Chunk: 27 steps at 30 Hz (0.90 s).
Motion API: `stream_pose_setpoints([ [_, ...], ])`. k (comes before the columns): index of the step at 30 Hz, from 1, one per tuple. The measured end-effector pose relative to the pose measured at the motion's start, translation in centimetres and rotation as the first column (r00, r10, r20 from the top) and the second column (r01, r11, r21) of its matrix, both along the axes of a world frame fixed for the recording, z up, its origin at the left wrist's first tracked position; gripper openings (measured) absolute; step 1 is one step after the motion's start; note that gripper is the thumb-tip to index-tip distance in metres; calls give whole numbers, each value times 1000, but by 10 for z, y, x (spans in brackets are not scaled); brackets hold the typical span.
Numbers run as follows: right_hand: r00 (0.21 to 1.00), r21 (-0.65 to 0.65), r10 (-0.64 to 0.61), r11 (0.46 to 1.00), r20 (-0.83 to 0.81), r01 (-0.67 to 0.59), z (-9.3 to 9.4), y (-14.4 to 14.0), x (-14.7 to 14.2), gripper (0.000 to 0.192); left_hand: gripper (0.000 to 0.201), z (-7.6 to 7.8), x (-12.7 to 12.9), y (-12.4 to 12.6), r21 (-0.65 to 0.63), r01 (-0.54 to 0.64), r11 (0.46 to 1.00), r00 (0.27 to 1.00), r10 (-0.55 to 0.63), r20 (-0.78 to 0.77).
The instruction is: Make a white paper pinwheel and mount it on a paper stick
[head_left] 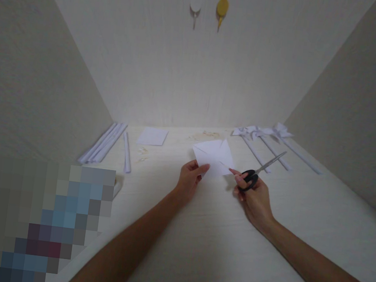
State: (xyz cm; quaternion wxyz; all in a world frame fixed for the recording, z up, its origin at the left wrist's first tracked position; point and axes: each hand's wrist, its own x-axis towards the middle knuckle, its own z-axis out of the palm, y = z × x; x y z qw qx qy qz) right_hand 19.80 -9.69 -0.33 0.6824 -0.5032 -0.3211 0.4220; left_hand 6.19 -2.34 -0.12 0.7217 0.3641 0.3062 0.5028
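Near the middle of the table, a square sheet of white paper [214, 152] is pinched at its near left edge by my left hand [190, 178]. Slits run in from some of its corners. My right hand [252, 198] is closed around the black handles of a pair of scissors [267, 163], whose blades point away to the upper right, off the paper. The fingertips of that hand are close to the sheet's right corner; whether they touch it I cannot tell.
Three paper pinwheels on rolled sticks [283, 148] lie at the back right. At the back left are several rolled paper tubes [103, 144], a single tube [126, 152] and a flat paper square [152, 136]. Two hooks, white [195, 4] and yellow [222, 9], are on the wall.
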Motion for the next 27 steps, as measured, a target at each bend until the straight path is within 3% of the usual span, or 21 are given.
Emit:
stream_pose_setpoints([
  [3, 999, -22, -50, 999, -10, 50, 1, -1, -1, 30, 18, 2, 2, -3, 0, -46, 999, 999, 46, 27],
  [6, 1000, -47, 4, 999, 20, -3, 1, -1, -3, 32, 18, 1, 6, -7, 9, -51, 999, 998, 51, 32],
  [9, 995, -28, 42, 999, 91, -39, -2, -1, -3, 30, 17, -2, 10, -14, 60, 6, 998, 1000, -5, -27],
  [14, 993, 39, -7, 999, 114, 3, -6, 1, 0, 27, 20, -5, 12, -21, 121, 125, 985, 979, -102, -177],
  [19, 984, 62, -4, 998, 177, -7, -3, 1, 2, 24, 20, 2, 11, -25, 204, 55, 977, 960, 5, -281],
  [23, 977, 61, 40, 997, 211, -54, -1, -1, 1, 24, 17, 4, 13, -28, 240, 100, 966, 923, 0, -384],
  [27, 984, 43, 81, 995, 160, -89, -1, -1, 2, 27, 22, 5, 13, -27, 226, 25, 974, 939, 55, -340],
])
